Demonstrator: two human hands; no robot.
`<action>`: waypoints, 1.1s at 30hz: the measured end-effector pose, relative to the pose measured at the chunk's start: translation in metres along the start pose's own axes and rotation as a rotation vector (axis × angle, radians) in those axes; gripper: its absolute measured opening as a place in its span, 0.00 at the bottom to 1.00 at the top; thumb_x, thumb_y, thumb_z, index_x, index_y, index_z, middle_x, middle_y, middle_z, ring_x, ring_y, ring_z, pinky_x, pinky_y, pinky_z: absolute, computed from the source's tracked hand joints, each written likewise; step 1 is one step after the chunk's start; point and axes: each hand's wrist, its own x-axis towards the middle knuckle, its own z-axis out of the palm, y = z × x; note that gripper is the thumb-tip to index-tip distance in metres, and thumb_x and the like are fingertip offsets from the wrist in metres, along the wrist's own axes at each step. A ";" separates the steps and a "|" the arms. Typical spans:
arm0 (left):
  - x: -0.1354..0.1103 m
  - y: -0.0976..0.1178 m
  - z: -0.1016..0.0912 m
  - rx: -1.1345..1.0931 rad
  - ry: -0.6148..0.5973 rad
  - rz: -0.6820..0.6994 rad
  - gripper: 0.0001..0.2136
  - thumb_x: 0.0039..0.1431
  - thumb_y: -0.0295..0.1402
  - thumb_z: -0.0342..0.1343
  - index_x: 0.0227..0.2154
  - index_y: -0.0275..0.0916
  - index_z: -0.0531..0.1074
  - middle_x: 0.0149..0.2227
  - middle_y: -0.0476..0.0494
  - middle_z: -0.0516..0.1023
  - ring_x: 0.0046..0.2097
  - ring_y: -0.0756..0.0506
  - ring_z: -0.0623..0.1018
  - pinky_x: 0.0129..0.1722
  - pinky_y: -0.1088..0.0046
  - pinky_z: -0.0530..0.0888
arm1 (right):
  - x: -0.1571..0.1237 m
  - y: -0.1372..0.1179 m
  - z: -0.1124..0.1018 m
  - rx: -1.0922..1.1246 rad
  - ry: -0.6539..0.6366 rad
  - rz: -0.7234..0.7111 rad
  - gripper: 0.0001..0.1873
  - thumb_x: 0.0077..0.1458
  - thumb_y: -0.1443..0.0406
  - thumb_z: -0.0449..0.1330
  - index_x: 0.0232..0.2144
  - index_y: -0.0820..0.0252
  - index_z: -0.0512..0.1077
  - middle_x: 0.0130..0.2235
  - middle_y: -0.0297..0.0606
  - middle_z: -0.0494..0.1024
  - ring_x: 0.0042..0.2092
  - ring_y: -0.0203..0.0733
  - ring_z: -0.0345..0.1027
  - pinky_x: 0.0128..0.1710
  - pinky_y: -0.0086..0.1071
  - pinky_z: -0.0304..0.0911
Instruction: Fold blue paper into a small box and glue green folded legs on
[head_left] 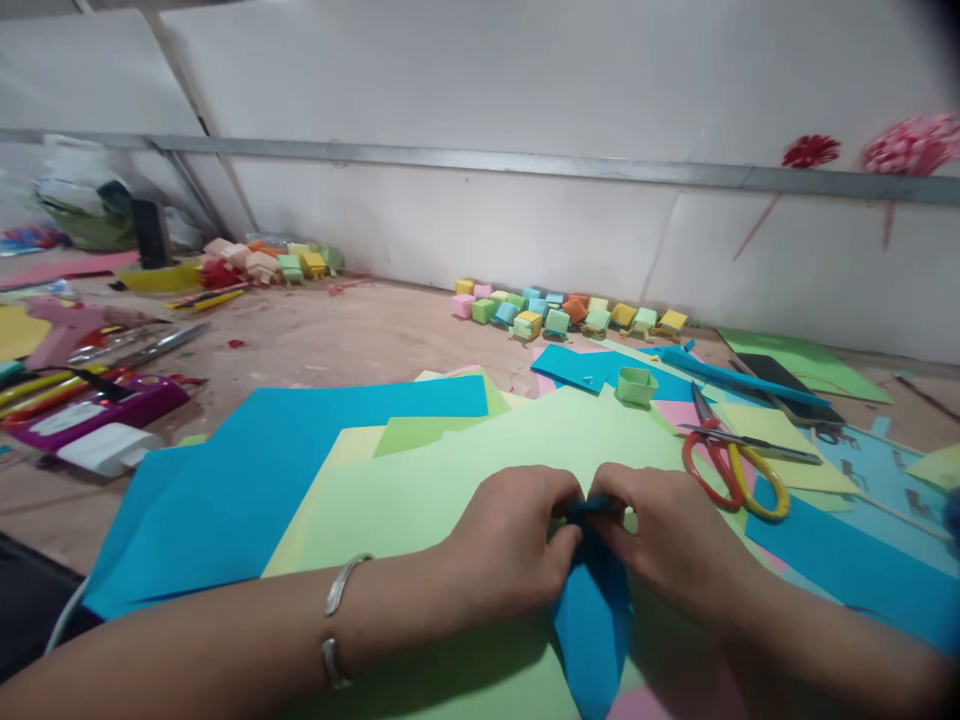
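My left hand and my right hand meet at the lower middle, fingers curled and pinching a small blue paper piece. Its upper end is folded between my fingertips; its lower part hangs toward me. Under the hands lies a large light green paper sheet, with a big blue sheet to its left. A silver bracelet sits on my left wrist. A small green folded paper box stands beyond the hands.
Red-and-yellow scissors lie just right of my right hand. A row of several coloured paper boxes lines the wall; more boxes sit far left. Pens, a purple case and a white tube lie left. Blue sheets spread at right.
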 end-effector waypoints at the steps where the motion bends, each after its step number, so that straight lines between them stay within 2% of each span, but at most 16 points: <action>1: 0.000 0.000 -0.001 0.005 -0.006 -0.006 0.03 0.50 0.29 0.54 0.26 0.39 0.72 0.27 0.47 0.77 0.28 0.47 0.72 0.27 0.74 0.64 | 0.000 0.000 0.000 -0.016 -0.001 0.002 0.06 0.55 0.68 0.56 0.26 0.58 0.68 0.28 0.36 0.76 0.30 0.41 0.67 0.27 0.30 0.50; 5: 0.003 0.001 -0.003 0.069 -0.007 -0.019 0.04 0.49 0.28 0.52 0.22 0.39 0.69 0.25 0.47 0.76 0.27 0.47 0.71 0.26 0.73 0.63 | -0.002 -0.001 0.002 -0.005 -0.018 -0.018 0.03 0.55 0.69 0.55 0.31 0.58 0.69 0.31 0.37 0.78 0.32 0.42 0.68 0.28 0.30 0.50; 8: 0.004 0.002 -0.005 0.063 0.032 -0.031 0.02 0.49 0.28 0.52 0.25 0.39 0.68 0.27 0.47 0.76 0.28 0.46 0.72 0.27 0.72 0.63 | -0.003 -0.002 0.004 -0.018 -0.003 -0.001 0.02 0.55 0.68 0.55 0.33 0.58 0.67 0.31 0.38 0.77 0.30 0.41 0.67 0.26 0.30 0.48; 13: 0.004 0.000 -0.003 0.016 0.025 -0.006 0.05 0.44 0.24 0.52 0.24 0.40 0.66 0.25 0.50 0.74 0.28 0.47 0.70 0.27 0.73 0.63 | -0.002 0.000 0.008 -0.023 -0.017 0.014 0.07 0.49 0.74 0.56 0.28 0.58 0.65 0.28 0.35 0.76 0.29 0.39 0.66 0.26 0.29 0.45; 18: 0.004 -0.002 -0.002 -0.019 -0.002 -0.006 0.05 0.43 0.24 0.52 0.25 0.40 0.67 0.26 0.50 0.75 0.28 0.48 0.70 0.27 0.74 0.63 | 0.000 0.001 0.007 -0.025 -0.022 -0.043 0.09 0.46 0.76 0.56 0.27 0.58 0.68 0.28 0.35 0.76 0.30 0.39 0.65 0.28 0.29 0.46; 23: 0.004 -0.002 -0.003 0.007 -0.018 -0.010 0.05 0.44 0.25 0.52 0.25 0.40 0.69 0.27 0.49 0.76 0.29 0.47 0.71 0.28 0.74 0.62 | 0.000 -0.002 -0.001 -0.114 -0.080 -0.123 0.08 0.48 0.74 0.56 0.27 0.58 0.71 0.28 0.37 0.76 0.30 0.41 0.65 0.28 0.30 0.47; 29: 0.005 -0.001 -0.001 0.096 -0.050 0.012 0.03 0.45 0.26 0.53 0.25 0.39 0.71 0.27 0.48 0.76 0.30 0.46 0.72 0.27 0.73 0.60 | -0.004 -0.001 0.000 -0.223 -0.010 -0.204 0.12 0.46 0.77 0.54 0.26 0.58 0.72 0.24 0.35 0.73 0.28 0.39 0.63 0.27 0.31 0.43; 33: 0.003 0.003 -0.007 0.103 -0.108 0.053 0.05 0.45 0.26 0.53 0.26 0.39 0.72 0.28 0.46 0.77 0.31 0.45 0.72 0.28 0.72 0.60 | -0.006 -0.002 0.000 -0.245 -0.003 -0.237 0.13 0.50 0.77 0.54 0.25 0.58 0.74 0.24 0.35 0.74 0.27 0.38 0.63 0.27 0.31 0.45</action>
